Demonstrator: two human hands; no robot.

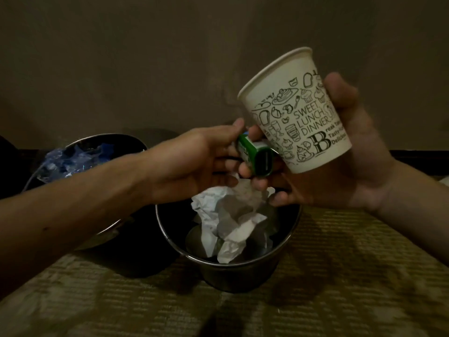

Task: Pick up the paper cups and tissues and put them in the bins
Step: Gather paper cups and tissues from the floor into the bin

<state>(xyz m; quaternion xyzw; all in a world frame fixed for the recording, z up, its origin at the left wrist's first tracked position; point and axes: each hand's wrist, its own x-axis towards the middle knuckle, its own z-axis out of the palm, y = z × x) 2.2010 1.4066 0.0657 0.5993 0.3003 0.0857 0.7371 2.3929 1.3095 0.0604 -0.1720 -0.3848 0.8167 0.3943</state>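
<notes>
The right hand [352,154] grips a printed paper cup [298,113], tilted and held above the near metal bin [288,239], likely ready to drop in among the crumpled tissues [230,222]. The left hand [194,154] pinches a small green carton [255,156] beside the cup. Blue plastic [70,159] fills the far-left bin [116,136], suggesting sorted waste.

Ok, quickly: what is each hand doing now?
The left hand grips a green box.
The right hand holds the cup.
</notes>
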